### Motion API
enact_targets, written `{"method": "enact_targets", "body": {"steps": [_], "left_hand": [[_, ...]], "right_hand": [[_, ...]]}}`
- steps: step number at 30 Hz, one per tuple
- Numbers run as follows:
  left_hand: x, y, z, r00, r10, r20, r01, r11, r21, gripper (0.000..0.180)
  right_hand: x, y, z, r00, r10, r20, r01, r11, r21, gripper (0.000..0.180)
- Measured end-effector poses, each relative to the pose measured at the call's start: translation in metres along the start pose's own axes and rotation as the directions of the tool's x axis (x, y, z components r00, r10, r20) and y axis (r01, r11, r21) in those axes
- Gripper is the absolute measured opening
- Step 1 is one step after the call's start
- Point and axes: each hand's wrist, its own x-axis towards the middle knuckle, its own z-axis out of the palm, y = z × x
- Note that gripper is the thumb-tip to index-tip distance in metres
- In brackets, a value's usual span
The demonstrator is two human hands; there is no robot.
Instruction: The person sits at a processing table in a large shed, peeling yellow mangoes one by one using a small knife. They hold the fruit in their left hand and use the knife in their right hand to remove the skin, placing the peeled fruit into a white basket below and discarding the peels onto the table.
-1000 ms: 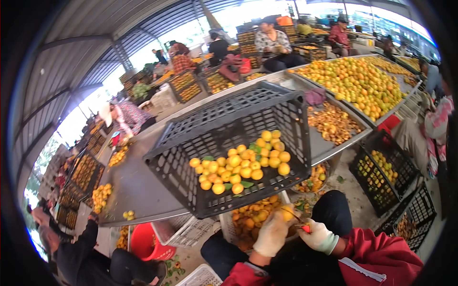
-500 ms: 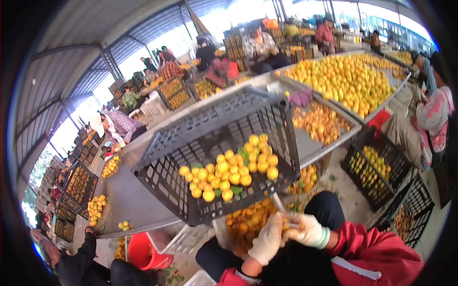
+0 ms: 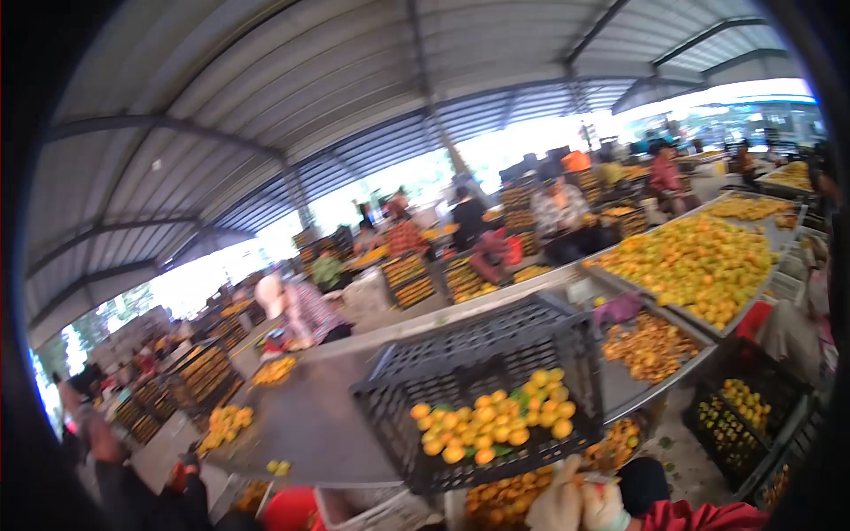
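At the lower edge, my left hand (image 3: 556,506) and my right hand (image 3: 604,506) meet in pale gloves, fingers curled together. Something small shows between them, too blurred to name. Just beyond them a black plastic crate (image 3: 390,442) rests tilted toward me on the metal table. Small round yellow-orange fruit (image 3: 496,425) with a few green leaves lie in its lower part. Below the crate's near edge, more orange fruit (image 3: 505,496) fill a container beside my left hand; its lower part is cut off.
The metal table (image 3: 310,416) carries small fruit piles on the left. To the right are a tray of brownish-orange pieces (image 3: 651,345), a purple cloth (image 3: 617,310) and a large fruit heap (image 3: 699,265). Black crates (image 3: 735,416) and a red bucket (image 3: 292,509) stand below. Other people sit around.
The view has swung up and to the left, so the crate, table and my hands appear lower and farther right. My gloved hands stay together.
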Motion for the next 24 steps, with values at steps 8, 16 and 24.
{"method": "enact_targets", "body": {"steps": [8,16,24], "left_hand": [[-0.011,0.007,0.001,0.983,0.044,-0.178,-0.05,0.998,-0.029,0.043],[-0.002,-0.052,0.001,0.974,0.217,0.07,-0.228,0.918,0.323,0.036],[-0.009,-0.077,-0.024,0.727,-0.583,0.362,0.501,0.089,-0.861,0.052]], "right_hand": [[-0.008,0.026,0.007,0.979,0.089,-0.184,-0.072,0.993,0.097,0.027],[0.004,0.029,-0.014,0.851,0.525,0.013,-0.35,0.549,0.759,0.024],[0.006,0.017,-0.023,0.937,0.303,0.176,-0.342,0.684,0.645,0.034]]}}
